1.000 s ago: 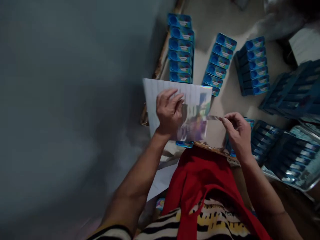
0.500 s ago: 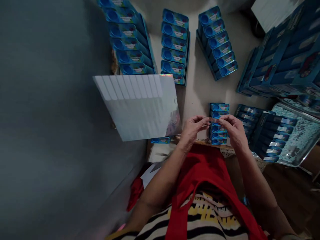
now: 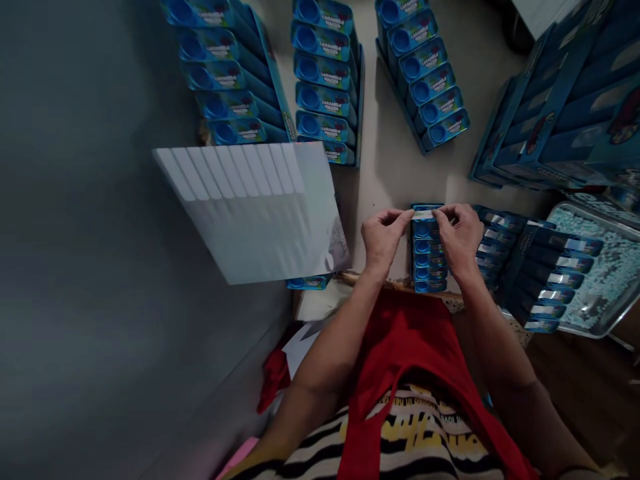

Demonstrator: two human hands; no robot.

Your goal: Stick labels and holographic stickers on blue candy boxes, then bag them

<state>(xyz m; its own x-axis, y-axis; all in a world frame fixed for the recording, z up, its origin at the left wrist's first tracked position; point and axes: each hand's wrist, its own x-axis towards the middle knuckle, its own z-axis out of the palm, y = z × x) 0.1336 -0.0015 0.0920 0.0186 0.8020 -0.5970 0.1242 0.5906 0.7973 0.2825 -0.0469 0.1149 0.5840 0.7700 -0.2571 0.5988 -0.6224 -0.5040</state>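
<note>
A short, pale sticker strip (image 3: 423,215) stretches between my two hands at the far end of a row of small blue candy boxes (image 3: 423,260). My left hand (image 3: 383,241) pinches its left end between thumb and fingertips. At the right end, my right hand (image 3: 460,239) has the strip in the same kind of pinch. The strip lies over the farthest box; whether it touches the box I cannot tell. To the left of my hands a sheet of white stickers (image 3: 260,233) is propped up, with a line of strips along its far part.
Several trays of blue boxes (image 3: 323,97) stand at the back of the table (image 3: 385,180). More packed boxes (image 3: 555,127) are stacked at right. Beside them, a metal tray (image 3: 597,330) holds small pale blue pieces. A grey wall (image 3: 90,267) bounds the left.
Both hands have moved away from my body, carrying the strip from above the middle of the box row to its far end. The view has shifted slightly.
</note>
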